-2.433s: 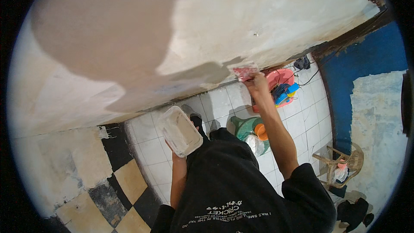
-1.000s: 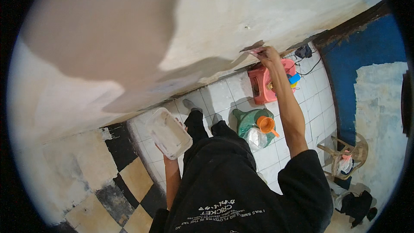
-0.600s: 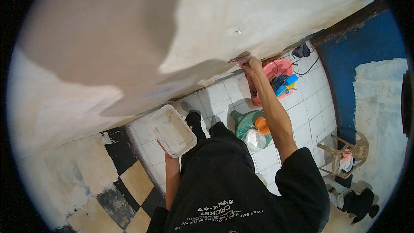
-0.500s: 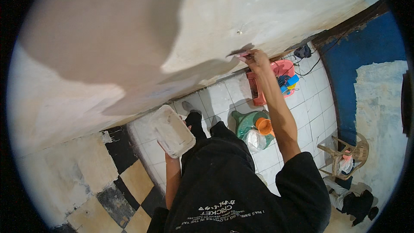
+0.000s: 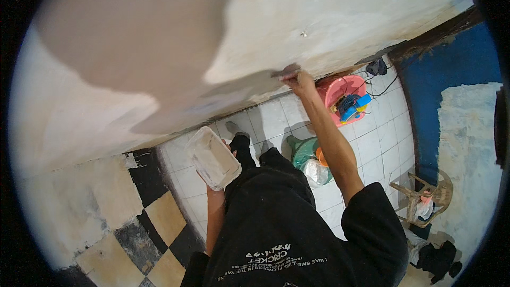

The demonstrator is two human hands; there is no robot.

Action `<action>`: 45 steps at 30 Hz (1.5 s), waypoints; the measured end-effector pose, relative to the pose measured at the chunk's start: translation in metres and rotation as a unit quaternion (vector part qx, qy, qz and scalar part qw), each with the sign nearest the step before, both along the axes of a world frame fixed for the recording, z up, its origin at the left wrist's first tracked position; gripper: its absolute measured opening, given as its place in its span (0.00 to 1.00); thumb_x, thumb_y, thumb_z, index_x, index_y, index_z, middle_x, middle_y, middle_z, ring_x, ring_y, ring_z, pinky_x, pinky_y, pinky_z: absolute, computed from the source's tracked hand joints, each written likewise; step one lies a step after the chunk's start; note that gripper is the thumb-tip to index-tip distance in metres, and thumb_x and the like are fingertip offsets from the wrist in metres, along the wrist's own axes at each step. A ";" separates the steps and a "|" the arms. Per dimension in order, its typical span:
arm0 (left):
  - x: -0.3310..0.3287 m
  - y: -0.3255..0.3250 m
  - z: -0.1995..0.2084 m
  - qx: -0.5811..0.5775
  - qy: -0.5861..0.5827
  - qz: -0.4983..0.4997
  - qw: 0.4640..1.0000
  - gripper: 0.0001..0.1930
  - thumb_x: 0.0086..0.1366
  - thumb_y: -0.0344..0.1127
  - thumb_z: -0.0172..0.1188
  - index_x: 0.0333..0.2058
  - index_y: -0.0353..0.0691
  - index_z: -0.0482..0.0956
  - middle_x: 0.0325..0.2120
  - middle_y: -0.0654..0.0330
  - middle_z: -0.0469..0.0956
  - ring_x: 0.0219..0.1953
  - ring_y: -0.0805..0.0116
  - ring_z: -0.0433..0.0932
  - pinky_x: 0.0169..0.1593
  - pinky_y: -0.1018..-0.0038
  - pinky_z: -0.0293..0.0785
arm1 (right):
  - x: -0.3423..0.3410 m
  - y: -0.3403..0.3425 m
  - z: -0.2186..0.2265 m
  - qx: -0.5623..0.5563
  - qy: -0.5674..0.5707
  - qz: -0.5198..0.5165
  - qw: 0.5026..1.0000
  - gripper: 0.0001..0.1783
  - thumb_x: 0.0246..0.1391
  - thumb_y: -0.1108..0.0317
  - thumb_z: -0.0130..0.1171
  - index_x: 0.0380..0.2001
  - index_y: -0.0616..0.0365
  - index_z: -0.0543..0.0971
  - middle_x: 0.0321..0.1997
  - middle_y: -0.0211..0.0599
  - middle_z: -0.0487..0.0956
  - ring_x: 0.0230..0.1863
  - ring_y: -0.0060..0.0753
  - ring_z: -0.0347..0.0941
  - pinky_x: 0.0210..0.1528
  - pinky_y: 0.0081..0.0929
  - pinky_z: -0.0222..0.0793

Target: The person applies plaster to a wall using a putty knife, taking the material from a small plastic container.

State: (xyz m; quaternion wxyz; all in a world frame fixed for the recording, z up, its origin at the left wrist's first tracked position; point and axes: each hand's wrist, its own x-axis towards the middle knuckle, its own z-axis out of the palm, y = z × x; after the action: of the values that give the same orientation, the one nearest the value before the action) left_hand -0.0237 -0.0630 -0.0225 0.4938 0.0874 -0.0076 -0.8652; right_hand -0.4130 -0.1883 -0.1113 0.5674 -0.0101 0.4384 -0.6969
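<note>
My left hand (image 5: 231, 149) is closed around a white rectangular plastic tub (image 5: 214, 162) from below, with fingers showing at its right side. Pale, putty-like paste coats the tub's inside. Stretched out to the far right, my right hand (image 5: 302, 81) grips what looks like a putty knife (image 5: 289, 72), its flat blade against or very close to the wall (image 5: 255, 42). My fingers hide most of its handle. The wall is cream-coloured with uneven patches, and my shadow falls broadly over it.
A pink basin (image 5: 330, 93) holding blue and yellow items stands below my right arm. Close to my legs are a green container (image 5: 304, 151) and a white bag (image 5: 315, 173). A worn chair (image 5: 441, 191) stands at right, near a blue wall (image 5: 457, 56). A cable trails over the tiles.
My right hand has moved a little left and down along the wall with the putty knife, whose blade has turned. The tub in my left hand tilts slightly differently.
</note>
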 end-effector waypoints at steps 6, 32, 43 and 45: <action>0.041 0.029 -0.025 0.014 -0.024 0.052 0.998 0.40 0.57 0.61 0.55 0.62 0.47 0.56 0.61 0.50 0.56 0.62 0.52 0.57 0.64 0.48 0.51 | 0.036 0.052 0.217 -0.060 -0.037 -0.009 0.997 0.08 0.54 0.77 0.45 0.38 0.66 0.69 0.39 0.44 0.71 0.39 0.42 0.72 0.45 0.46 0.75; 0.037 0.037 -0.013 0.058 -0.067 0.029 0.996 0.39 0.60 0.62 0.50 0.63 0.47 0.55 0.62 0.50 0.55 0.63 0.51 0.55 0.65 0.46 0.47 | -0.107 0.061 0.048 0.102 0.152 -0.013 0.983 0.14 0.54 0.74 0.41 0.40 0.71 0.72 0.39 0.54 0.77 0.35 0.47 0.77 0.37 0.45 0.77; -0.005 0.008 -0.002 0.030 -0.022 -0.064 0.997 0.35 0.61 0.59 0.50 0.62 0.47 0.58 0.61 0.52 0.57 0.61 0.52 0.59 0.64 0.46 0.50 | -0.114 0.017 0.019 0.001 0.016 0.027 1.000 0.13 0.51 0.80 0.42 0.39 0.69 0.71 0.38 0.48 0.75 0.44 0.45 0.73 0.50 0.45 0.71; -0.007 0.012 -0.010 0.063 0.018 -0.083 0.994 0.36 0.60 0.59 0.51 0.61 0.47 0.58 0.61 0.51 0.57 0.60 0.52 0.60 0.64 0.46 0.52 | -0.088 0.045 0.095 -0.007 0.064 0.005 0.998 0.10 0.52 0.79 0.43 0.38 0.66 0.71 0.39 0.45 0.74 0.43 0.41 0.72 0.49 0.43 0.69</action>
State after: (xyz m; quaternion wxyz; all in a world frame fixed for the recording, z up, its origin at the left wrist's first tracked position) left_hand -0.0303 -0.0514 -0.0327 0.4133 0.1022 0.0488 -0.9035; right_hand -0.5009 -0.1436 -0.0161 0.5415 -0.0605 0.4684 -0.6956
